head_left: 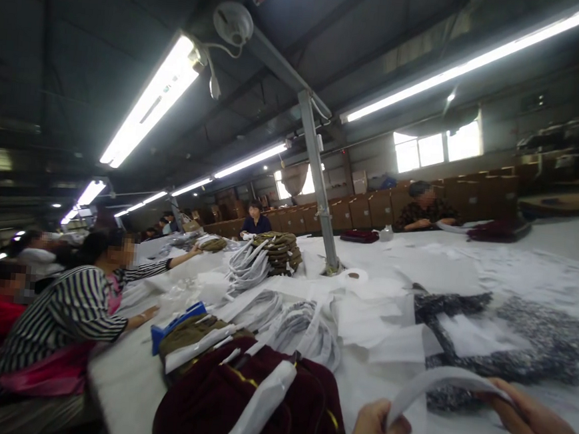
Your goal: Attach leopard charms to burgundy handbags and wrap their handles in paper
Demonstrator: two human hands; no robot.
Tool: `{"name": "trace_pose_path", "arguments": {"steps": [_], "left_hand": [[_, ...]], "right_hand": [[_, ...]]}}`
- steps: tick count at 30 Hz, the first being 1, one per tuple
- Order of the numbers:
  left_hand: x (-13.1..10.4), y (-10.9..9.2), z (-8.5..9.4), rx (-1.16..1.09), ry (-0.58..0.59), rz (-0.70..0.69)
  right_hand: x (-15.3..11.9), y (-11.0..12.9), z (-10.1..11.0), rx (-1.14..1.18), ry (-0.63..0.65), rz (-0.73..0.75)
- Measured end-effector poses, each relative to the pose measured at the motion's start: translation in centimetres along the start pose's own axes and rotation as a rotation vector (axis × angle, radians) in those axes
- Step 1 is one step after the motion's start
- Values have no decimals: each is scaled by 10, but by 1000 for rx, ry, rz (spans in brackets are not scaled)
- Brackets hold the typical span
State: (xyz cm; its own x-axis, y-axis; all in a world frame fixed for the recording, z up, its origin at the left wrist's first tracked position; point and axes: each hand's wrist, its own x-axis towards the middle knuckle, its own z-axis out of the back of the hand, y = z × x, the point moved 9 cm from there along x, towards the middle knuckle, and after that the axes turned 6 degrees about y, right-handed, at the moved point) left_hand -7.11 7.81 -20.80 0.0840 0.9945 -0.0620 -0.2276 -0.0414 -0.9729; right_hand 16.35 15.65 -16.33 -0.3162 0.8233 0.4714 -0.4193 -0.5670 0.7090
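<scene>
Work table: long, white-covered table (126,385); loose white sheets lie over much of it; a grey post (318,172) rises from its middle.
Maroon bundle: dark maroon garments (200,397) at the near edge, left of the left hand; a white wrapped piece (259,402) lies slantwise on top; olive garments (187,336) sit just behind, beside a blue object (175,325).
Speckled garment: dark grey-and-white knit (535,333), spread flat beyond the hands; white material lies on part of it.
Person at left: striped sleeves (67,300), leaning over the table edge; one arm stretched across, the other hand on the table.
Coiled strips: pale loops (308,329) directly behind the maroon garments; more loops beside an olive stack (284,253) farther back.
White strip: pale curved band (450,375), arched upward between the two hands; raised in front of the speckled garment; its middle touches neither hand.
Left hand: fingers closed (377,431) on the strip's near-left end; the band rises out of the grip.
Right hand: thumb and fingers together (536,424) on the far-right end; finer finger placement partly hidden.
White roll: small roll (356,276) lying near the post's foot.
</scene>
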Motion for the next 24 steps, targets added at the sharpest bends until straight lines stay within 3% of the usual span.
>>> {"name": "trace_pose_path", "arguments": {"steps": [3,7,11,14,17,19,21,23,24], "left_hand": [[-14,29,-17,-82,23,108],[-35,42,-17,-161,26,106],[-46,55,-16,-216,111,159],[-47,46,-18,-201,123,149],[-36,5,-1,-5,-70,36],[-25,-43,12,191,-221,-111],[-14,-96,15,331,-299,-300],[1,-135,7,450,-249,-413],[10,-144,-1,480,-149,-415]], "right_hand": [[-6,17,11,-10,29,-159],[-5,45,16,-73,86,-211],[-2,45,10,-53,112,-219],[-2,41,9,-11,86,-235],[-1,41,7,27,77,-241],[1,46,4,38,85,-213],[2,54,0,43,100,-172],[2,61,-3,39,116,-150],[1,64,-4,29,131,-143]]}}
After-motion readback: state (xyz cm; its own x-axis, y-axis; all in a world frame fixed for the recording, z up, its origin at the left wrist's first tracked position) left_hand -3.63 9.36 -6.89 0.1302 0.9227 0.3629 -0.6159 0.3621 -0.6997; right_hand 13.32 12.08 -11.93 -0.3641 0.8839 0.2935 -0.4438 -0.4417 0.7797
